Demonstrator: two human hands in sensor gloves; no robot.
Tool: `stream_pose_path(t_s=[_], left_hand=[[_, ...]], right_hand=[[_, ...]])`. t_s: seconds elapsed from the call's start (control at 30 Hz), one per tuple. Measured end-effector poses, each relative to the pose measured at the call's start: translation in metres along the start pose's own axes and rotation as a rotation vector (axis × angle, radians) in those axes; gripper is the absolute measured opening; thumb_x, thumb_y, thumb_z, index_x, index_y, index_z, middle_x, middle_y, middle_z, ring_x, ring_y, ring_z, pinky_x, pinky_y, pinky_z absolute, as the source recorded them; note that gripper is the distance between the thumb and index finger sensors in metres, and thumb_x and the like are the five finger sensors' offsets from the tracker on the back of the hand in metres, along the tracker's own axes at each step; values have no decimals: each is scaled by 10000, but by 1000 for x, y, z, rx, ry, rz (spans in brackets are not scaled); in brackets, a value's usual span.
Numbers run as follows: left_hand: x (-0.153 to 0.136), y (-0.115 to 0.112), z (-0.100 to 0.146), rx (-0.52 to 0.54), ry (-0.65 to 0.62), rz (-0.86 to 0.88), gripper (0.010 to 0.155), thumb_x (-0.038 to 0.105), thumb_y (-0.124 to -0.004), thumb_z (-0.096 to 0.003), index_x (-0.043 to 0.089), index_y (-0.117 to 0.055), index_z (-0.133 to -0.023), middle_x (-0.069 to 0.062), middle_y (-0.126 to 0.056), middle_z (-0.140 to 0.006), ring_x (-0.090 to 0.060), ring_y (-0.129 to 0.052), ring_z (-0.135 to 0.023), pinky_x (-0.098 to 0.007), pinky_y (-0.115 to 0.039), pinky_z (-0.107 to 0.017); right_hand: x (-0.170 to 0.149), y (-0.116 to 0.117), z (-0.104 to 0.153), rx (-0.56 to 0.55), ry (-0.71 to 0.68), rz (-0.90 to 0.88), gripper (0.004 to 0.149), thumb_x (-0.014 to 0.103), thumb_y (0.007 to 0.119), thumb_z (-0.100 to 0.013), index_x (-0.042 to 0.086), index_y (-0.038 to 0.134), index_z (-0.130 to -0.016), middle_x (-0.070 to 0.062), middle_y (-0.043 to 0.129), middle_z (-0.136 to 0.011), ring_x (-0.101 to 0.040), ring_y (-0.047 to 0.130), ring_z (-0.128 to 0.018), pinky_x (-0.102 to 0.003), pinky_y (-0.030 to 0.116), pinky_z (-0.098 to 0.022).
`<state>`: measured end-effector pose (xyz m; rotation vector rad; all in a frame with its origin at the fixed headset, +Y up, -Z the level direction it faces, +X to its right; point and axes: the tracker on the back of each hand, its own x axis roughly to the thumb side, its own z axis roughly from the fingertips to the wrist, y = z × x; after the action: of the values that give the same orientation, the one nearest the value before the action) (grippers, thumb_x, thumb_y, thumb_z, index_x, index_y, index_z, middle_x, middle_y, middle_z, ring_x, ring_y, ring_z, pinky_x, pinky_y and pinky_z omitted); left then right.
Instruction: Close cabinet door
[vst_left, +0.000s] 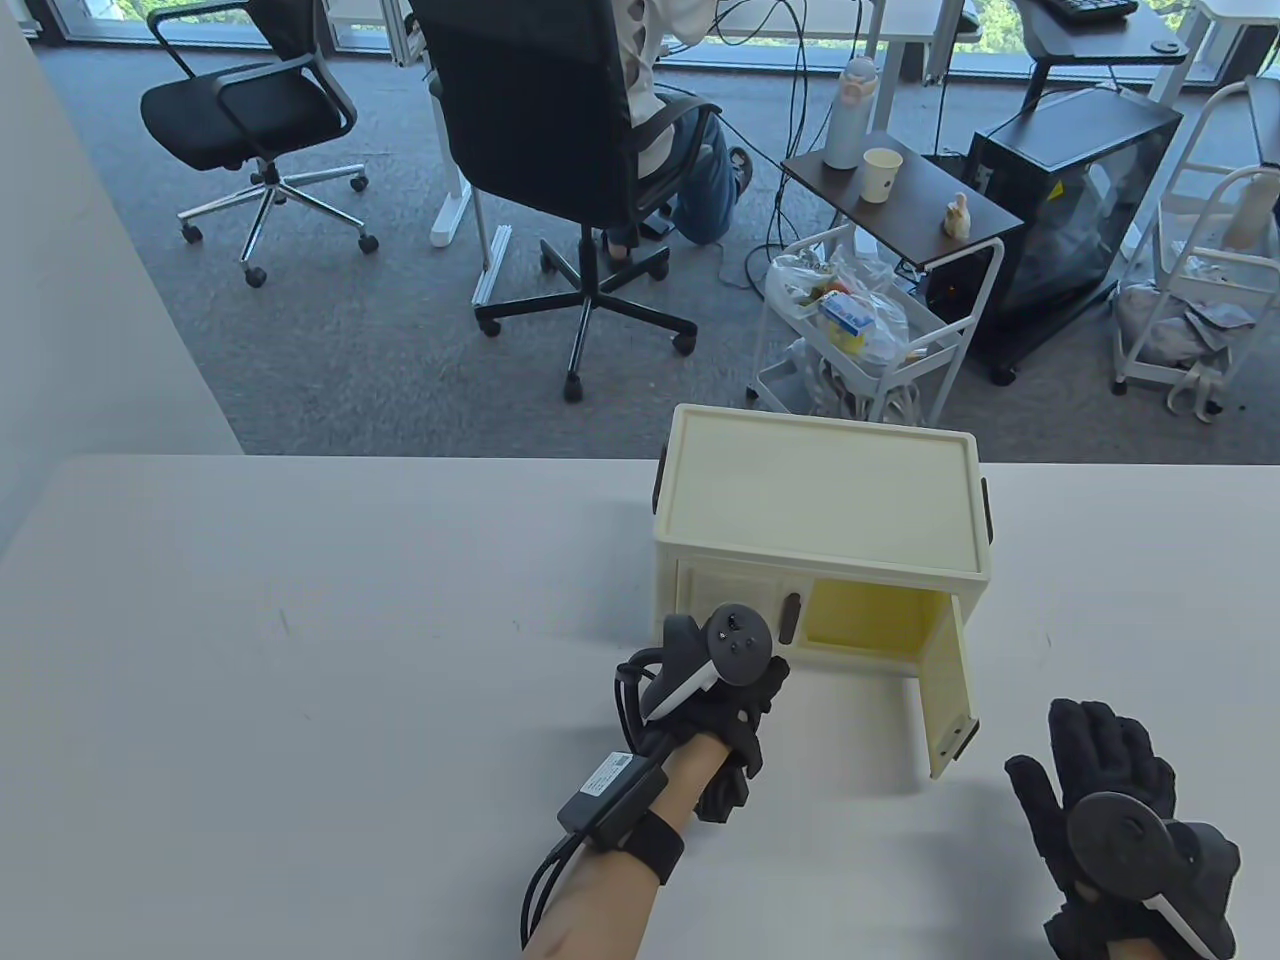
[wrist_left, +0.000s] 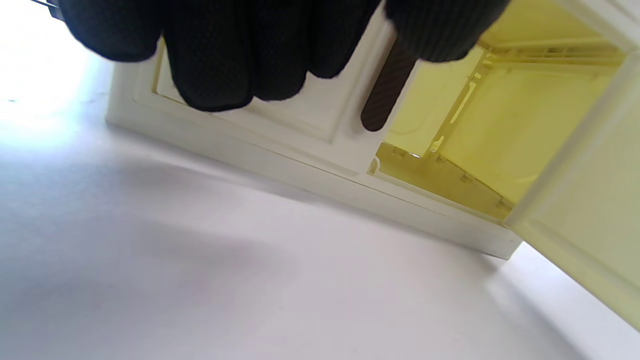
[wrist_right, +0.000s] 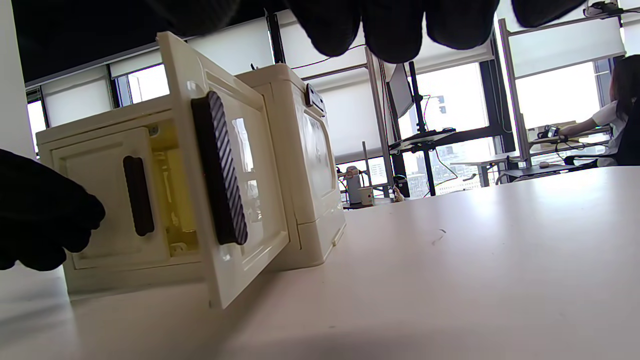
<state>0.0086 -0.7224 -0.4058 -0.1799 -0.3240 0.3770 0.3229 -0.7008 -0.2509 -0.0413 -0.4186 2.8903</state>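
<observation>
No readable writing or brand anywhere I look. Cream cabinet (vst_left: 820, 500) sits centre-right of table view on white table (vst_left: 300, 700). Its right door (vst_left: 945, 690) swung open, yellow inside; left door (wrist_left: 280, 115) closed, dark handle (wrist_left: 382, 95). My left hand (vst_left: 725, 690) fingers curled against left door. My right hand (vst_left: 1120, 800) lower right, fingers spread, holding nothing.

bright daylight from windows (wrist_right: 550, 100) | glare top-left — left wrist view | soft table (vst_left: 300, 650) shadows

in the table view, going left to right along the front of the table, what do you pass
left hand → closed left door's dark handle → yellow cabinet interior → open right door → right hand
</observation>
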Motion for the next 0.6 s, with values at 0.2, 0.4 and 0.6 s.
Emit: stream_pose_path(t_s=[0.2, 0.4, 0.6], left_hand=[[-15, 17, 49, 38, -27, 1, 648, 455, -677, -595, 39, -610, -1087, -292, -668, -1055, -508, -832, -901, -703, -644, -630], [-47, 34, 111, 107, -29, 6, 687, 463, -669, -599, 25, -550, -1115, -320, -595, -1087, -550, -757, -946, -724, -607, -642], [-88, 37, 151, 154, 20, 11, 723, 466, -658, -603, 14, -483, -1139, -352, -497, -1116, -602, -651, -991, -755, -550, -650]], right_hand=[[6, -1, 0, -6, -25, 9, 719, 489, 591, -592, -6, 478, -1102, -344, 480, -1114, -629, 487, -978, -786, 468, -659], [12, -1, 3, -10, -43, 22, 720, 488, 591, -592, -7, 476, -1102, -343, 479, -1114, -628, 488, -978, -785, 469, -659], [16, 0, 4, -6, -49, 41, 718, 488, 590, -592, -4, 478, -1101, -340, 483, -1113, -625, 491, -979, -783, 473, -660]])
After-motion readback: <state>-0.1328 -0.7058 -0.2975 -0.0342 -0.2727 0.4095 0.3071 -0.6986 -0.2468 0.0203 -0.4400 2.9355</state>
